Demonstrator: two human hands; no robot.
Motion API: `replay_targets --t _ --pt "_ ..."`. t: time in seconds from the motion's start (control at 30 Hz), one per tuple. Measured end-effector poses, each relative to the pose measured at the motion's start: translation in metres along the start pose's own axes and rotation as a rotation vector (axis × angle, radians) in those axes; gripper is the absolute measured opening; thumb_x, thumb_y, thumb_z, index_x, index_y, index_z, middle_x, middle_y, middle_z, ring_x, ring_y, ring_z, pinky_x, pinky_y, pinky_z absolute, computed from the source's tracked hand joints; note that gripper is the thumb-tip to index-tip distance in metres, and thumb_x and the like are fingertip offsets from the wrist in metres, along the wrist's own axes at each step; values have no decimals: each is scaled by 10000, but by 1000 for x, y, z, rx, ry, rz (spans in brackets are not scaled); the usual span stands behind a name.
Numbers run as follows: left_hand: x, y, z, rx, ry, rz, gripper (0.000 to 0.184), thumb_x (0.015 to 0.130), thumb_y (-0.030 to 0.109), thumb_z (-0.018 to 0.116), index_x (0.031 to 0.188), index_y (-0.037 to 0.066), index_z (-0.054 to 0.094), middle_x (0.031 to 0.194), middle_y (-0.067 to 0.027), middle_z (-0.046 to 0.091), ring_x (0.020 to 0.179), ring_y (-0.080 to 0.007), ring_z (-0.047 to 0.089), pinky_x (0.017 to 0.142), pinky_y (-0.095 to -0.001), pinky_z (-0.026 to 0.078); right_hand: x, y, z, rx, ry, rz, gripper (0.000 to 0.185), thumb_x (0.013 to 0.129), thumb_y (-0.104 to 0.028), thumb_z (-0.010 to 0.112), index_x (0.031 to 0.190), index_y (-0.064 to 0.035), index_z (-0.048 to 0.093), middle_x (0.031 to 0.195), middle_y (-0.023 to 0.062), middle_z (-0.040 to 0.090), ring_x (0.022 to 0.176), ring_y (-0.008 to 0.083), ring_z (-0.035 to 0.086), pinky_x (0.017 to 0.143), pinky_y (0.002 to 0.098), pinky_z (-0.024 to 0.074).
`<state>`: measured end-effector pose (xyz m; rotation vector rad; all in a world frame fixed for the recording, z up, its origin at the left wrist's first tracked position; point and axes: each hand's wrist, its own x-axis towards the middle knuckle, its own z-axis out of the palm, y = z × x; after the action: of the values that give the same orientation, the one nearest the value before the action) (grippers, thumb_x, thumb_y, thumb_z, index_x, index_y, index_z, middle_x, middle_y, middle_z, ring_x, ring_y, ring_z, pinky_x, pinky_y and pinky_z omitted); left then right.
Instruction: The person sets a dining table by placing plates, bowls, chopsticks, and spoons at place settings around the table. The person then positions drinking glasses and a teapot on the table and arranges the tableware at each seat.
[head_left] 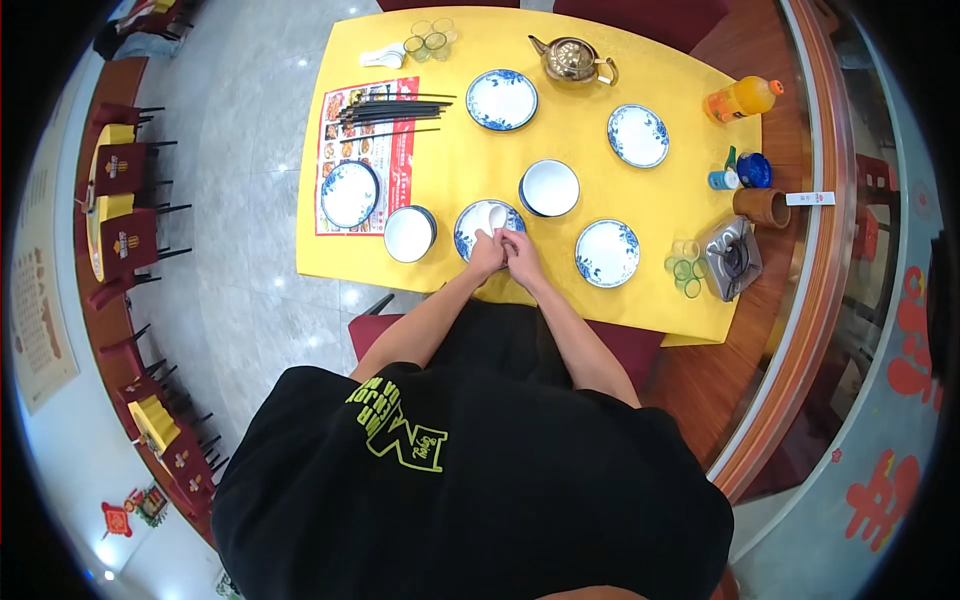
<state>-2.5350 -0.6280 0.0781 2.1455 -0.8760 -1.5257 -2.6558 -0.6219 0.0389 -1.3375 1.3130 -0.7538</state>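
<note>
Both my hands meet over a blue-and-white plate (pixel 465 232) at the near edge of the yellow-covered table. My left hand (pixel 486 254) is closed, and white spoons (pixel 497 216), seemingly two together, stick out past its fingers. My right hand (pixel 520 254) touches it from the right, its fingers pinched at the spoon handles, which are mostly hidden. Just beyond stands a stack of white bowls (pixel 550 188). Another bowl stack (pixel 408 235) sits to the left, and a patterned plate (pixel 607 254) lies to the right.
Black chopsticks (pixel 395 112) lie on a red-and-white menu sheet (pixel 400 160) beside another plate (pixel 349 194). More plates (pixel 502 100), a teapot (pixel 573 62), glasses (pixel 430 40) and white spoons (pixel 382 57) stand farther back. An orange bottle (pixel 740 100) and a portable stove (pixel 734 258) are at right.
</note>
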Motion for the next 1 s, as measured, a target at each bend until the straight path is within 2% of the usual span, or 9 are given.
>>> replay_targets --t 0.07,0.13,0.17,0.3,0.37,0.4,0.6,0.67,1.0 --pt "-8 -3 -4 49 19 -18 546 1122 406 464 1169 -138 483 942 -319 713 889 -423 740 814 -494 565 -5 10 -4 -96 39 -155 242 1014 -29 586 1233 -6 685 1220 200 670 973 337 712 836 394 577" --pt "4 -27 -12 88 -96 118 484 1116 360 461 1067 -109 571 935 -281 721 881 -406 739 800 -488 555 -3 -34 -24 169 -32 181 298 1020 -41 595 1315 -13 620 1243 196 607 1049 338 674 887 387 566" --pt "1 -31 -17 66 -120 144 395 1122 324 468 1020 -36 595 825 -134 666 663 -214 624 623 -365 507 -3 -54 -23 241 30 251 370 1033 -114 614 1386 -28 545 1262 213 621 1124 361 657 935 418 547" --pt "-42 3 -77 143 -197 248 420 1114 352 481 1051 -43 609 806 -122 649 682 -216 624 671 -386 516 15 -105 -20 -144 -3 -109 401 1069 -286 588 1387 -48 535 1309 244 634 1112 403 676 943 454 534" --pt "-68 41 -122 306 -151 260 508 1090 406 476 1104 -69 654 943 -308 711 937 -467 705 860 -511 528 35 -130 -14 -71 -226 -30 393 1069 -282 585 1381 -48 539 1255 246 658 1108 406 677 948 448 528" --pt "-71 56 -143 299 -152 258 508 1090 406 476 1104 -69 654 943 -308 711 937 -467 705 860 -511 528 45 -142 -9 5 -448 55 385 1069 -277 582 1376 -47 544 1201 248 682 1103 409 677 952 441 522" --pt "6 104 -268 706 -250 423 582 1069 538 516 1126 -12 699 886 -278 720 893 -448 713 820 -515 535 117 -205 52 44 -492 -33 287 1080 -191 537 1324 -46 579 1096 184 710 990 326 703 894 417 529" --pt "44 124 -304 860 -324 449 593 1044 590 530 1072 31 726 858 -254 731 865 -443 718 805 -529 542 158 -206 80 -10 -545 -142 288 1063 -196 546 1286 -16 574 1180 279 688 1110 457 658 956 478 522" --pt "249 170 -412 1037 -76 940 453 1011 510 633 1161 83 664 995 -176 728 923 -400 708 812 -515 549 361 -186 179 -425 -200 -431 266 1044 -187 579 1249 -39 658 1123 207 701 1096 425 666 938 520 531"
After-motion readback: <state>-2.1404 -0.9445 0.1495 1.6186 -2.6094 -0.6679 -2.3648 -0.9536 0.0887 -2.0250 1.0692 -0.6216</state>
